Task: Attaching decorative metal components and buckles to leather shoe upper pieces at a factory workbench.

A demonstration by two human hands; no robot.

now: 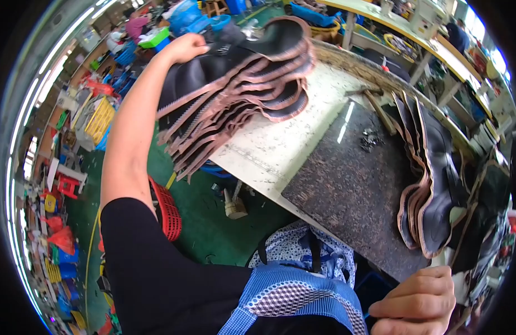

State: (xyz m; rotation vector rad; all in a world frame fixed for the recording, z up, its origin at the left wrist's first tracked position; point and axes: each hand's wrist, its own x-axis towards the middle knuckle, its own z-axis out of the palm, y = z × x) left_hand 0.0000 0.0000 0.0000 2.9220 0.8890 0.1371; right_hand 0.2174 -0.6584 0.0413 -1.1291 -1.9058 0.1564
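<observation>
My left hand (pixel 186 48) reaches out at the upper left, its fingers curled on the edge of a black leather piece. That piece tops a thick fanned stack of black shoe-upper pieces (pixel 235 75) with pinkish-brown, partly jagged edges. The stack overhangs the left edge of the white table (pixel 258 145). At the lower right, my right hand (pixel 417 301) is closed, and whatever may be in its fingers is hidden. Just beyond it lies a smaller stack of similar black uppers (pixel 436 184), on the right side of a dark speckled stone slab (pixel 342 173).
A hammer (pixel 382 114) with a wooden handle lies at the slab's far edge, near small dark scraps (pixel 371 139). More dark material (pixel 481 206) hangs at the right. A red basket (pixel 167 209) stands on the green floor (pixel 205 240). Workbenches (pixel 403 28) line the far side.
</observation>
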